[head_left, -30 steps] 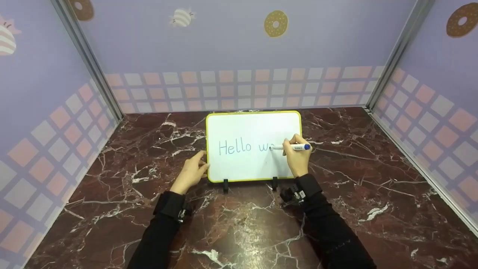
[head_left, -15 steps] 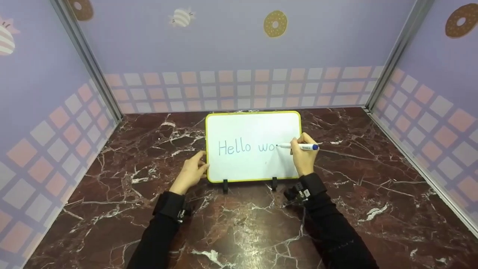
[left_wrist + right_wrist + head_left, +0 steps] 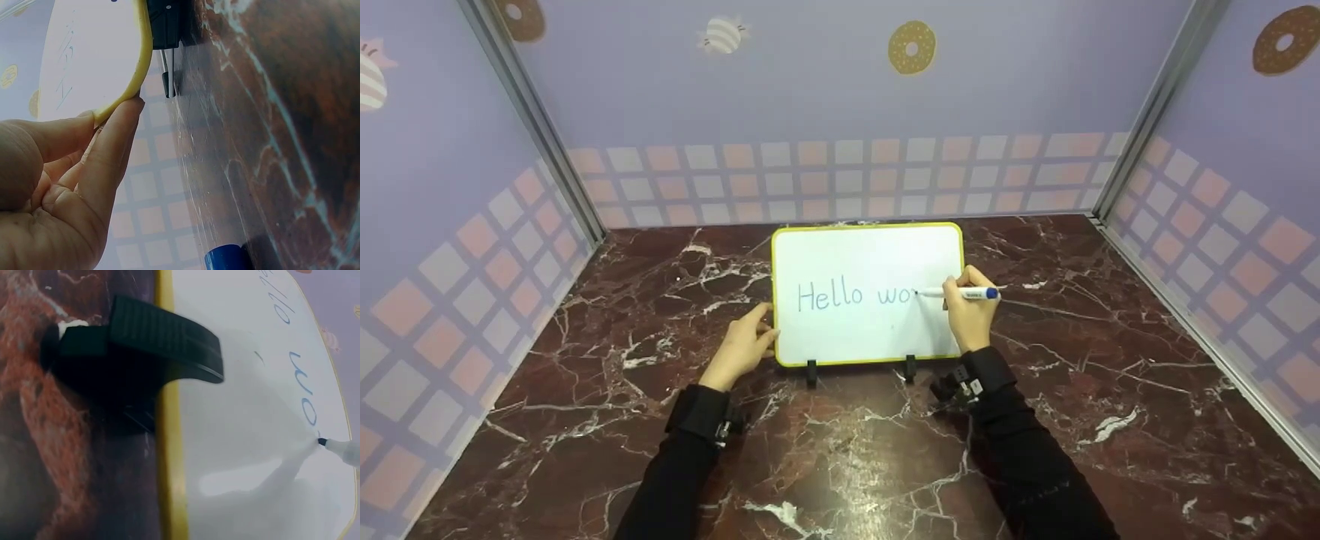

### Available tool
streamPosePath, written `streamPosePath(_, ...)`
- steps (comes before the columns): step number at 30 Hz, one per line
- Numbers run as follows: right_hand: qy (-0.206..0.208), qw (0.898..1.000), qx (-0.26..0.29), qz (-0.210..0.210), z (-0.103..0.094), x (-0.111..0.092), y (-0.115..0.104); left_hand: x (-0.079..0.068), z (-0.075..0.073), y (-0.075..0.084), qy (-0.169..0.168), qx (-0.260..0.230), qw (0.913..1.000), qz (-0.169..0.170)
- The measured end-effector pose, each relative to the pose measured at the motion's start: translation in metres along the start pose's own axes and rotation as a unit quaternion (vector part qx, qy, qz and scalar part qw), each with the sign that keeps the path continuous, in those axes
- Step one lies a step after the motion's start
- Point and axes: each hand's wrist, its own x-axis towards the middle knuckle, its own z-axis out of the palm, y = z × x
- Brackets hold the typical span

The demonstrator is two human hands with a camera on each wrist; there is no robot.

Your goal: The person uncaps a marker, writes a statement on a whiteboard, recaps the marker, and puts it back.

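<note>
The left hand pinches the left rim of the whiteboard, near its lower corner, between thumb and finger. The right hand grips the marker at the right rim of the whiteboard.

Controlling relation: the marker's long axis runs roughly parallel to the whiteboard's lower rim. Its uncovered tip points left and meets the writing surface in the right half of the whiteboard; its blue end projects beyond the right rim. The right hand is the nearer to the tip; the left hand lies across the whiteboard from it. The lettering reads "Hello wo", with a short stroke at the tip.

No container is visible. Two black stand feet support the whiteboard's lower rim on the marbled table. A partly cropped blue cylindrical piece appears left of the whiteboard; its function cannot be determined.
</note>
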Motion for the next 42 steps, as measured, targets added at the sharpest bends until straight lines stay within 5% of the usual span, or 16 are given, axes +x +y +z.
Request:
streamPosePath(9,-0.014,0.999,-0.024,0.033,-0.003,0.003,-0.006,0.000,0.000,0.000,0.001,0.003,1.0000,-0.007)
streamPosePath(24,0.041,0.998,0.034,0.025,-0.008,0.006,0.001,-0.001,0.000,0.001,-0.002,0.000,0.9999,-0.012)
streamPosePath(42,0.031,0.999,0.034,0.020,-0.009,0.007,0.006,0.001,0.001,-0.002,0.010,0.011,0.9999,0.002)
